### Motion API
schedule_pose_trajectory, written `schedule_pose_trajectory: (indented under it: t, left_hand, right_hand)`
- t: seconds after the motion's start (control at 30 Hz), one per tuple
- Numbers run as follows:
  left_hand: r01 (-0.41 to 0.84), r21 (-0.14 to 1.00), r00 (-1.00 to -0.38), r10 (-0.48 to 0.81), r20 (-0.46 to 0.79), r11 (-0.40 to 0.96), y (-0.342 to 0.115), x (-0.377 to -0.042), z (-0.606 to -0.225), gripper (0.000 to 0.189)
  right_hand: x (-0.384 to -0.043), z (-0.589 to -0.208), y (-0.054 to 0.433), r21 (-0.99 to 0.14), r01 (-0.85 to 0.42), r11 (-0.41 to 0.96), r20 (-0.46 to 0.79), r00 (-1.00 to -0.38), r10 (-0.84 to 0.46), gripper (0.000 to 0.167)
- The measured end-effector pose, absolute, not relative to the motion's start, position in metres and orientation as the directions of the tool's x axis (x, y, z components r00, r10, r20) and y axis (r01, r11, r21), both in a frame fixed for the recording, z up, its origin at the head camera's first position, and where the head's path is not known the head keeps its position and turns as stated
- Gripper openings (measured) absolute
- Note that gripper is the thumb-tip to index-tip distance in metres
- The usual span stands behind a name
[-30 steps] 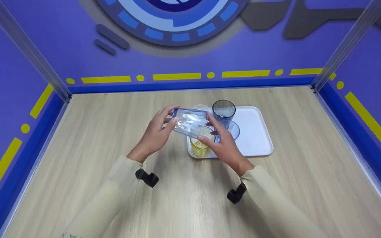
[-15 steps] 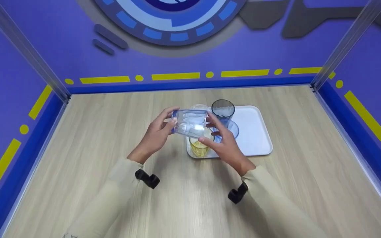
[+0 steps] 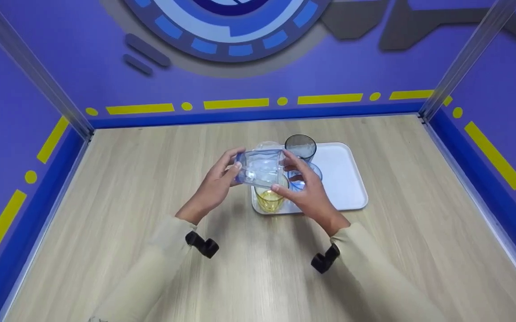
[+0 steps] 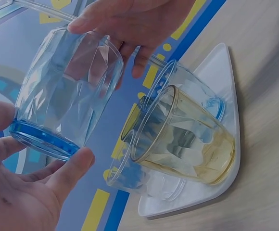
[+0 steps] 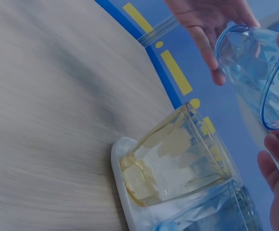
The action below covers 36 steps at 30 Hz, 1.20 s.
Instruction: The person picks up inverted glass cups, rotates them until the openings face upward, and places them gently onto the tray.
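A faceted drinking glass [image 3: 260, 167] with a pale blue tint lies on its side in mid-air, held between both hands over the left part of the white tray [image 3: 345, 183]. My left hand [image 3: 211, 190] grips its thick blue base [image 4: 45, 137], thumb on the near side. At the rim end, my right hand [image 3: 309, 194] holds the glass between thumb and fingers. Below it on the tray stands a yellow glass [image 4: 207, 156], partly covered by the held glass in the head view. In the right wrist view the rim faces my right fingers [image 5: 274, 168].
A grey glass [image 3: 300, 145], another blue glass [image 3: 315, 171] and a clear glass [image 4: 161, 185] stand upright on the tray. Wood-grain tabletop [image 3: 150, 156] surrounds it. Blue-purple panels [image 3: 258, 89] rise behind and at both sides.
The held glass has turned a little between my hands, its facets and glare shifting. Both hands have moved very slightly; the glasses on the tray have stayed put.
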<state>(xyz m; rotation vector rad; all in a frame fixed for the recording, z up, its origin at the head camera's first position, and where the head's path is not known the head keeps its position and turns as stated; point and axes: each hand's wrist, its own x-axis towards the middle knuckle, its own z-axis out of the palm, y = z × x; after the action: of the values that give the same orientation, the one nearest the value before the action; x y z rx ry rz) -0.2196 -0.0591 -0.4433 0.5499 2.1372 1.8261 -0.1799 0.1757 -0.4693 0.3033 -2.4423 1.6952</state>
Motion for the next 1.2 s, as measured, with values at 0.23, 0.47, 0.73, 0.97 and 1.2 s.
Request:
schedule_pose_trajectory:
  t: [0.23,0.47,0.73,0.97,1.2]
  left_hand:
    - [0.092,0.986,-0.869,0.494,0.011,0.140,-0.055,-0.219,-0.443,0.045]
    - [0.102,0.976,-0.857,0.516,-0.013,0.194,-0.053,-0.219,-0.440,0.044]
    - [0.228,0.922,-0.849,0.527,0.031,0.313,-0.049,-0.218,-0.438,0.050]
    - [0.336,0.872,-0.838,0.536,0.104,0.355,-0.044,-0.216,-0.433,0.051]
    - [0.426,0.803,-0.821,0.551,0.149,0.417,-0.040,-0.213,-0.427,0.052]
  right_hand:
    - [-0.180,-0.463,0.177,-0.894,-0.247,0.374,0.238,-0.969,-0.071,0.078]
    - [-0.179,-0.458,0.178,-0.880,-0.265,0.394,0.256,-0.964,-0.076,0.081]
    - [-0.177,-0.454,0.182,-0.843,-0.278,0.461,0.285,-0.957,-0.056,0.077]
    - [-0.176,-0.451,0.185,-0.831,-0.281,0.480,0.289,-0.956,-0.059,0.074]
    - [-0.176,-0.448,0.189,-0.814,-0.277,0.510,0.289,-0.956,-0.057,0.073]
